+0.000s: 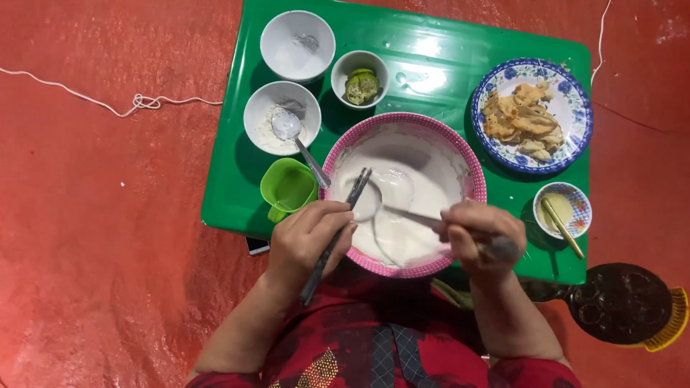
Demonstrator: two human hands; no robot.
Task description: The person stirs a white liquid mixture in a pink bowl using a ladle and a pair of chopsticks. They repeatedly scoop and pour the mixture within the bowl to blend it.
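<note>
A pink-rimmed bowl (471, 172) of white batter (424, 194) sits at the near edge of the green bench (431, 50), right in front of the person. The right hand (478, 237) is closed around the handle of a metal spoon (370, 201), whose bowl end dips into the batter toward the left. The left hand (305, 241) is curled around a pair of dark chopsticks (338, 230), their tips touching the spoon's bowl over the batter.

Just left of the bowl stands a green cup (287, 188). Beyond it, a white bowl of flour (262, 126) holds a second spoon (298, 140) whose handle leans toward the pink rim. Farther still is another white bowl (297, 44) with a little powder in it, and to its right a small white bowl of green lime slices (360, 80).

On the right side of the bench, a blue-patterned plate (571, 104) carries fried pieces (521, 118). Near it, closer to the person, a small patterned bowl (581, 208) holds pale liquid and a stick-like utensil (564, 230).

The bench rests on a red floor covering (108, 215). A dark moulded pan (618, 302) lies off the bench at the near right, and a white cord (136, 102) trails across the floor at the far left.
</note>
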